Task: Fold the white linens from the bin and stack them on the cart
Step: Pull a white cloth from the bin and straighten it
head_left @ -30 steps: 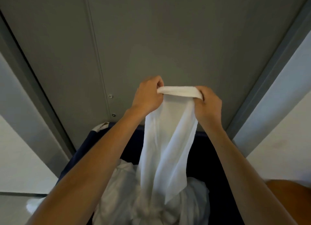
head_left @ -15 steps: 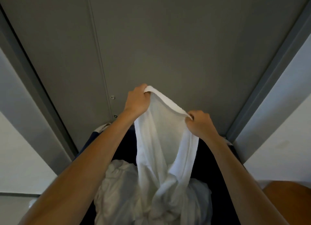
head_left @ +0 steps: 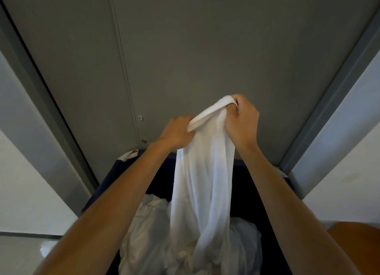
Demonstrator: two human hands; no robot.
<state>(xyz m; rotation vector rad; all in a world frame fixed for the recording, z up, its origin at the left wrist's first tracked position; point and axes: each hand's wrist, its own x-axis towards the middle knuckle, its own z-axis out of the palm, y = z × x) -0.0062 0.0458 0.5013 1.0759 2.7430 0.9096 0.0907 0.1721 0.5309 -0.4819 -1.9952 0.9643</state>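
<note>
A long white linen (head_left: 203, 172) hangs from both my hands above a dark blue bin (head_left: 115, 176). My left hand (head_left: 176, 133) grips its hemmed top edge at the left. My right hand (head_left: 241, 118) grips the same edge higher up and to the right. The cloth droops in folds down onto a crumpled heap of white linens (head_left: 152, 233) inside the bin. Its lower end merges with the heap, so I cannot tell where it stops. No cart is in view.
A grey metal door panel (head_left: 185, 48) with a vertical seam fills the space straight ahead, framed by grey jambs (head_left: 337, 85) on both sides. White walls (head_left: 24, 188) stand left and right. An orange object (head_left: 357, 246) sits at the lower right corner.
My right hand has risen along the hem and now sits above my left hand, which has dropped lower. The two hands have come closer together on the linen's top edge.
</note>
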